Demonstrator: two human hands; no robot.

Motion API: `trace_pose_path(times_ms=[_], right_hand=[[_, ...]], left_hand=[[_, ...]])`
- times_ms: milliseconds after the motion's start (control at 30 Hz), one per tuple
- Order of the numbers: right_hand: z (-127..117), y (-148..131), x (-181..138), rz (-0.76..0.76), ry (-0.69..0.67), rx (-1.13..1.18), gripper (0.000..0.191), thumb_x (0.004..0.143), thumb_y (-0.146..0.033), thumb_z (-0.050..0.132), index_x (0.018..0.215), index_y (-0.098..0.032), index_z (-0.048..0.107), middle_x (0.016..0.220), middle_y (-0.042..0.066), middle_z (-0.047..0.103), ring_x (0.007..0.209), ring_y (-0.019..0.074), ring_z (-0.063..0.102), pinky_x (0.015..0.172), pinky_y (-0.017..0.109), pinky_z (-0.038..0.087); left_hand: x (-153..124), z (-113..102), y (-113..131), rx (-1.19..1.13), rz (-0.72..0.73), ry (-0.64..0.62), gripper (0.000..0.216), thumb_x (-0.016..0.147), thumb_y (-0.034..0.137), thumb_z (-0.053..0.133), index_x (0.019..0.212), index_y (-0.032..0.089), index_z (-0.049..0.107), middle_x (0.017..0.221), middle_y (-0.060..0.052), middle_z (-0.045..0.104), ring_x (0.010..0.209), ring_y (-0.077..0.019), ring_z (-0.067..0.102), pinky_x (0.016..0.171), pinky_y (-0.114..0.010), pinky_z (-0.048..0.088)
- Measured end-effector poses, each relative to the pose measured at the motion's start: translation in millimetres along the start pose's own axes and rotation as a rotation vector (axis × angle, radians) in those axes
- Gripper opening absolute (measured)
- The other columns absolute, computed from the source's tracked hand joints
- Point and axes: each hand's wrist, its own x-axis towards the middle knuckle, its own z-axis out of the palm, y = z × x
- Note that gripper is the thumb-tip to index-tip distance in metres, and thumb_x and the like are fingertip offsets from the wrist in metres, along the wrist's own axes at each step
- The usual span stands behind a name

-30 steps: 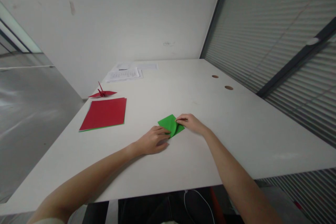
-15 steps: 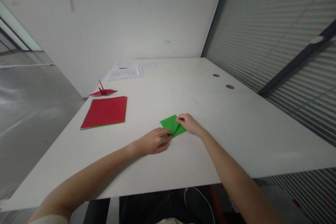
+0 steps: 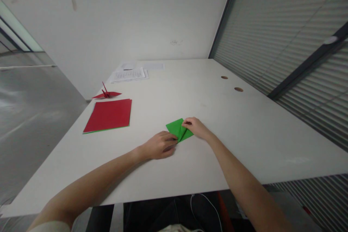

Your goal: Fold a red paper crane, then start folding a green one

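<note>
A folded green paper [image 3: 176,128] lies flat on the white table [image 3: 168,174] in front of me. My left hand [image 3: 159,146] presses its fingertips on the paper's near corner, fingers curled and together. My right hand [image 3: 196,127] pinches the paper's right flap and holds it down against the sheet.
A stack of red square sheets [image 3: 109,115] lies to the left, with a red paper crane [image 3: 106,94] just behind it. Printed white papers [image 3: 130,74] rest at the far edge near the wall. Two round cable holes [image 3: 238,89] sit to the right.
The raised green flap has been pressed down flatter by my right hand. Both hands stayed on the paper.
</note>
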Motion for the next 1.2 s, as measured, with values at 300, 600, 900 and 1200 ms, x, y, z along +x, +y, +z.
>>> trace_pose_path(times_ms=[300,600,900,1200], right_hand=[[10,0,2,0.029,0.097,-0.125,0.015,0.084,-0.022,0.057,0.074,-0.017,0.067,0.071,0.004,0.068,0.068,0.0156,0.056,0.067,0.026,0.040],[10,4,2,0.028,0.095,-0.093,0.013,0.082,-0.020,0.058,0.074,-0.016,0.068,0.075,0.006,0.070,0.068,0.0152,0.059,0.066,0.025,0.042],[12,-2,1,0.020,0.111,-0.245,0.012,0.084,-0.019,0.056,0.075,-0.018,0.064,0.078,0.005,0.068,0.074,0.0169,0.057,0.072,0.028,0.040],[18,-12,-3,0.037,0.124,-0.495,0.013,0.090,-0.020,0.049,0.083,-0.019,0.060,0.086,0.007,0.065,0.081,0.0204,0.053,0.076,0.030,0.036]], left_hand=[[2,-5,2,0.032,0.020,-0.058,0.027,0.088,0.023,0.049,0.110,0.014,0.063,0.110,-0.012,0.064,0.103,-0.0236,0.059,0.095,-0.041,0.045],[-2,-1,-5,-0.087,0.007,0.019,0.026,0.083,0.016,0.049,0.103,0.015,0.066,0.115,-0.012,0.063,0.106,-0.0209,0.060,0.097,-0.038,0.045],[-2,-3,0,0.091,0.020,-0.067,0.027,0.084,0.020,0.049,0.109,0.018,0.061,0.114,-0.011,0.065,0.107,-0.0229,0.060,0.098,-0.042,0.040],[9,-2,11,0.075,-0.099,-0.060,0.042,0.090,0.036,0.048,0.128,0.016,0.050,0.104,-0.011,0.064,0.100,-0.0234,0.060,0.095,-0.041,0.043]])
